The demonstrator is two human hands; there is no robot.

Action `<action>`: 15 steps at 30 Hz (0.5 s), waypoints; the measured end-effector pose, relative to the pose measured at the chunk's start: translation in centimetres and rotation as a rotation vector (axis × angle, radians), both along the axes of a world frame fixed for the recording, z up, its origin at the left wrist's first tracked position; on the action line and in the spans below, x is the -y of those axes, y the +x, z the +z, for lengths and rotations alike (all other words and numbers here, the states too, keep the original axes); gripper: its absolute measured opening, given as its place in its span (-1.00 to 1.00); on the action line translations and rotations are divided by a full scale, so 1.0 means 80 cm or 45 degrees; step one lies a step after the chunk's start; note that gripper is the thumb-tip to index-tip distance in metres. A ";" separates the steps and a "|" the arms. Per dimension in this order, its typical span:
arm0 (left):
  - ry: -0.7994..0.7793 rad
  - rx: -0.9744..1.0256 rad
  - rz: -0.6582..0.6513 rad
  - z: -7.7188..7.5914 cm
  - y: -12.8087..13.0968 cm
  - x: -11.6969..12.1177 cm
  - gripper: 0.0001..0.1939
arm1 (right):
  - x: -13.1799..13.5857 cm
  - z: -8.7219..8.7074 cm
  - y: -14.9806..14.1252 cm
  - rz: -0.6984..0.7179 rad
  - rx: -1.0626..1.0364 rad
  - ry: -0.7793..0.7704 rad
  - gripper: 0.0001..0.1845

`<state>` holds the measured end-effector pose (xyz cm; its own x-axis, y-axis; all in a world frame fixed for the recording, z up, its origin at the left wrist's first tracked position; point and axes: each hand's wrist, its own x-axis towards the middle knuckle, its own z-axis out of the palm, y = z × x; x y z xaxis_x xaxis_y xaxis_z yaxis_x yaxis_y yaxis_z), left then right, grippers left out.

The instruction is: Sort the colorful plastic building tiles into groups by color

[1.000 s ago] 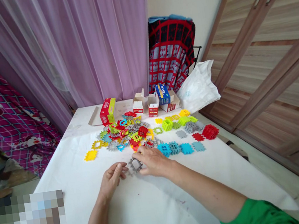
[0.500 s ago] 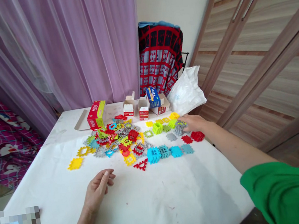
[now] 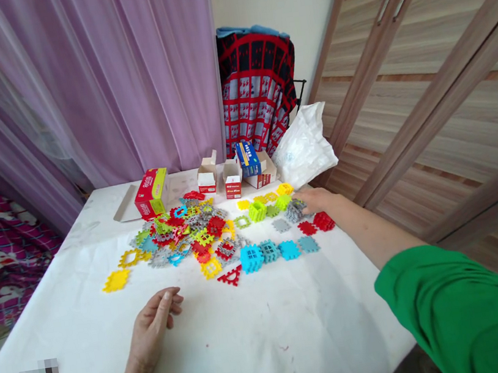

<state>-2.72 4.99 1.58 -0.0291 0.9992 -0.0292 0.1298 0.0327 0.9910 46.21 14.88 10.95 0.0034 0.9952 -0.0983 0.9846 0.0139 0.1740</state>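
Observation:
My right hand (image 3: 314, 200) reaches to the table's right side, its fingers closed against a grey notched building block (image 3: 295, 209); some fingertips are hidden there. Close by lie a flat grey piece (image 3: 281, 225), a red block (image 3: 323, 221) and a red flat piece (image 3: 307, 228). My left hand (image 3: 156, 320) rests on the white cloth nearer to me, fingers loosely bent and holding nothing. Beyond it spreads a mixed heap of notched plastic pieces (image 3: 199, 230). Light blue blocks (image 3: 252, 258) stand in a row, with lime green blocks (image 3: 257, 211) behind them.
At the back stand a red and yellow box (image 3: 152, 192), small open cartons (image 3: 232, 179), a blue box (image 3: 249, 158) and a white plastic bag (image 3: 303, 148). A yellow piece (image 3: 116, 280) lies at the left, a red triangle (image 3: 230, 277) in front. Wooden wardrobe doors (image 3: 439, 92) flank the right.
The view has shifted a little, so the table's contents appear further left. My right hand stays at the grey block, and my left hand keeps its pose on the cloth.

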 end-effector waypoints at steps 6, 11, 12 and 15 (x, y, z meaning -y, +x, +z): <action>-0.009 -0.003 0.004 0.002 0.001 0.000 -0.38 | 0.000 0.002 -0.004 -0.014 0.031 -0.117 -0.32; 0.007 -0.013 0.010 0.004 0.002 0.001 -0.39 | 0.009 0.011 -0.007 -0.064 0.015 -0.058 -0.27; 0.012 -0.012 0.009 0.004 0.002 0.001 -0.39 | 0.011 0.014 -0.009 -0.076 0.024 -0.044 -0.29; 0.017 -0.009 0.012 0.003 0.002 0.001 -0.40 | 0.019 0.022 -0.024 -0.096 0.005 0.042 -0.36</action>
